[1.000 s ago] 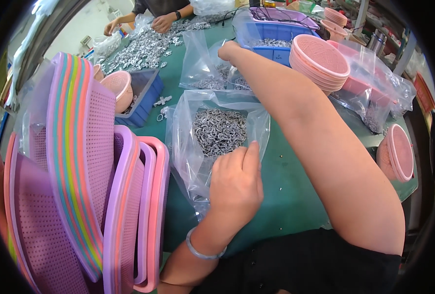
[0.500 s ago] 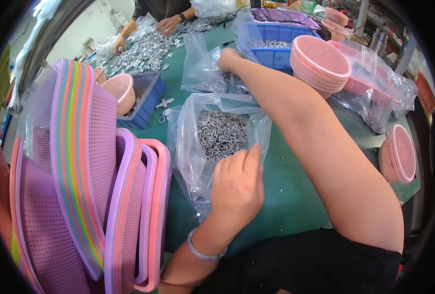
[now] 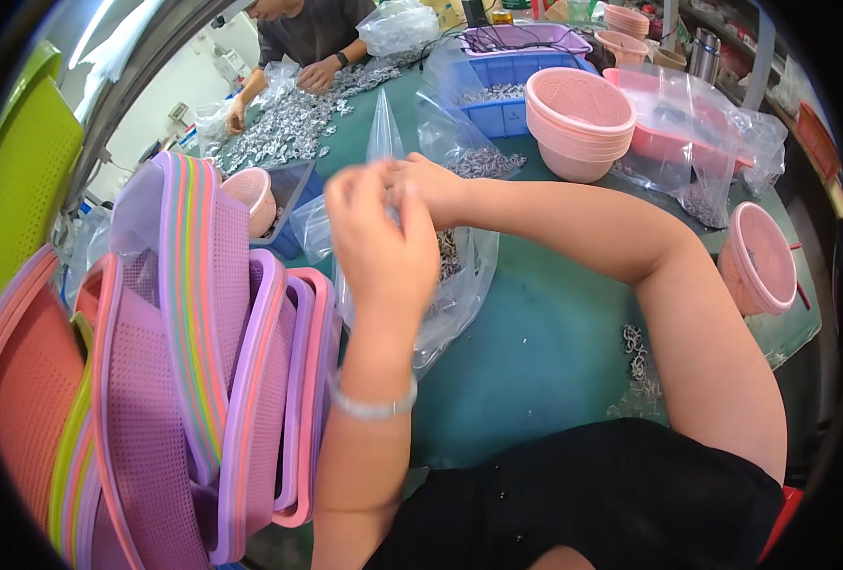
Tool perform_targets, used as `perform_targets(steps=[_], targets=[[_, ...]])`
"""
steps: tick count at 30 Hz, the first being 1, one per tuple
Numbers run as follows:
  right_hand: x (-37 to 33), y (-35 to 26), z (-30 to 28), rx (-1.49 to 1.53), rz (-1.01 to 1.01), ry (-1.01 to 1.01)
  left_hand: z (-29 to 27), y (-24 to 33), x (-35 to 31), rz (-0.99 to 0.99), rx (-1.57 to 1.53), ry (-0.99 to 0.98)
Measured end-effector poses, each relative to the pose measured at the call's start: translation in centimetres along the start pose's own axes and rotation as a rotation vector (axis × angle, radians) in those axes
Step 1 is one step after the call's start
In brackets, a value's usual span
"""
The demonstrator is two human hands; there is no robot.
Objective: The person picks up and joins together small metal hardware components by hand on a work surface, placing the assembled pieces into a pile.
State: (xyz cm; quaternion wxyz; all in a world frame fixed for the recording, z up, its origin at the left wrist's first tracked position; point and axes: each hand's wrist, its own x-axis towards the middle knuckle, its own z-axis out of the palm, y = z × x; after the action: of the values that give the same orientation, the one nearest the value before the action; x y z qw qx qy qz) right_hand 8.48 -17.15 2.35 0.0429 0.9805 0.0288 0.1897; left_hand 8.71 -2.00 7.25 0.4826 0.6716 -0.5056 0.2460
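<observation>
My left hand (image 3: pixel 383 223), with a pale bangle on its wrist, is raised over the table, fingers curled and partly smeared by motion. Against it, my right hand (image 3: pixel 424 193) is closed in a pinch. A pointed piece of clear plastic bag (image 3: pixel 381 133) rises from between the two hands; their exact grip on it is hidden. Below them lies a larger clear plastic bag (image 3: pixel 469 290) with small metal rings (image 3: pixel 450 255) inside, mostly covered by my left hand. Right of my right hand, another clear bag holds small metal pieces (image 3: pixel 486 163).
Stacked purple and pink baskets (image 3: pixel 198 304) crowd the left. A blue crate (image 3: pixel 502 114) and pink round baskets (image 3: pixel 581 119) stand behind. Several loose rings (image 3: pixel 634 347) lie near my right arm. Across the table, a person (image 3: pixel 312 38) handles a heap of metal pieces (image 3: pixel 284 123).
My left hand has risen from the bag of rings to meet my right hand. My right hand has drawn back nearer, its elbow swinging outward. Metal rings now show beside my right arm.
</observation>
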Motion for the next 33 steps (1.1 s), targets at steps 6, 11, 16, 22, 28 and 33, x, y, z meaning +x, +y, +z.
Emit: perform_targets(steps=[6,11,16,22,28,33], targets=[[-0.5,-2.7,0.8,-0.205,-0.092,0.023,6.0,-6.8,7.0,-0.348,0.223,0.023],[-2.6,-1.6,-0.3,-0.018,-0.014,-0.019,7.8,-8.9,8.7,-0.349,0.241,-0.510],[-3.1,3.1,-3.9,0.243,0.318,0.269,6.6,-8.6,8.1,-0.277,-0.020,-0.342],[-1.7,6.0,-9.1,0.597,0.227,0.667,6.8,-8.3,7.0,-0.004,-0.183,-0.197],[-1.2,5.0,-9.6,0.418,0.244,0.206,5.8,-7.4,7.9,-0.089,-0.283,-0.275],[0.1,4.6,-8.9,0.256,0.283,0.155,5.3,-7.8,7.8,-0.203,-0.327,-0.228]])
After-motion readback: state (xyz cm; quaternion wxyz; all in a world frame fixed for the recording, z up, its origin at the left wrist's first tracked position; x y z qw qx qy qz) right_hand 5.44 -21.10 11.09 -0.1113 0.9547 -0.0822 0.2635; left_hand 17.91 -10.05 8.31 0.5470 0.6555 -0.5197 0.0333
